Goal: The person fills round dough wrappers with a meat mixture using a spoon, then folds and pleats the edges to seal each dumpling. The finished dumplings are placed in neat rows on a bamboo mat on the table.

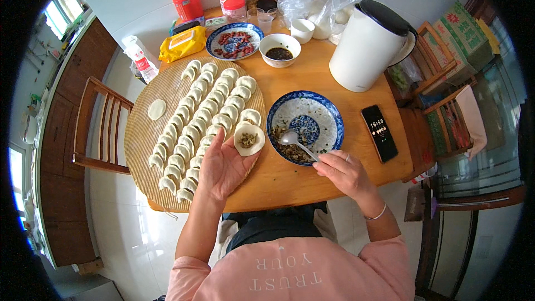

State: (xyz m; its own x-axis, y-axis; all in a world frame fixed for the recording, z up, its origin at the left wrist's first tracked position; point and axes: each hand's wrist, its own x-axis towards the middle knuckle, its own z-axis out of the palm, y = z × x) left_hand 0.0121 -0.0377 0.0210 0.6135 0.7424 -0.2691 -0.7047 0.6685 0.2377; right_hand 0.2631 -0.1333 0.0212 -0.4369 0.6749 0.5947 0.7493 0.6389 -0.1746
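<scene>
On the fingers of my left hand [225, 167], palm up, lies a round dumpling wrapper [260, 140] with a small heap of filling [247, 140] at its middle. My right hand [342, 171] grips the handle of a metal spoon [303, 147], whose bowl rests in the minced filling [292, 152] inside a blue-and-white patterned bowl [340, 123]. Left of that bowl, a round woven reed tray [142, 146] bears many folded dumplings [191, 133] in rows. One bare wrapper [157, 109] lies flat near the tray's left side.
Behind stand a plate of red pieces [235, 41], a white bowl of dark sauce [279, 50], a white cup [302, 30], a yellow wipes pack [182, 44] and several jars [234, 8]. A white electric kettle [368, 46] and a phone [379, 133] are at the right. A wooden chair [100, 125] stands left.
</scene>
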